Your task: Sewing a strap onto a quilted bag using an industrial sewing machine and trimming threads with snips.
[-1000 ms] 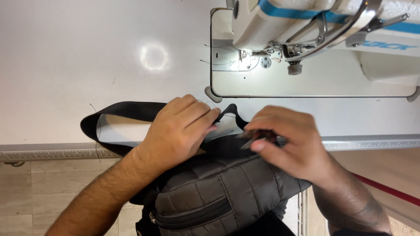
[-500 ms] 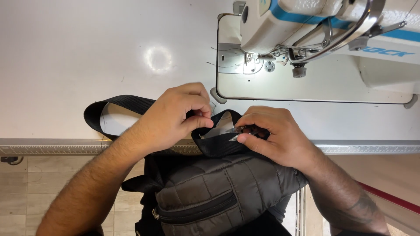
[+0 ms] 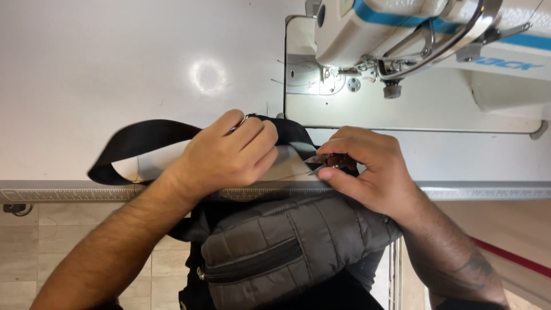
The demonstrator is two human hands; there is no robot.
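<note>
Sliding a little along the seam since half a second ago, both hands are staying low on the bag [image 3: 287, 247] — the left hand [image 3: 229, 155] is now pressing its curled fingers flat over the black strap [image 3: 143, 140] and the pale lining just under its knuckles. Beside it, the right hand [image 3: 367, 172] is pinching a small thread snipper [image 3: 327, 163] between thumb and forefinger, its tips pointing toward the left fingertips and nearly touching the fabric there. The grey quilted bag is hanging off the table edge [image 3: 69, 192], below both wrists, with its top gathered under the palms. It is looking soft, padded and light — floppy enough to slump, so gripping near the seam and strap seems wisest. Beyond the fingertips, the sewing machine [image 3: 402, 34] is sitting idle.
</note>
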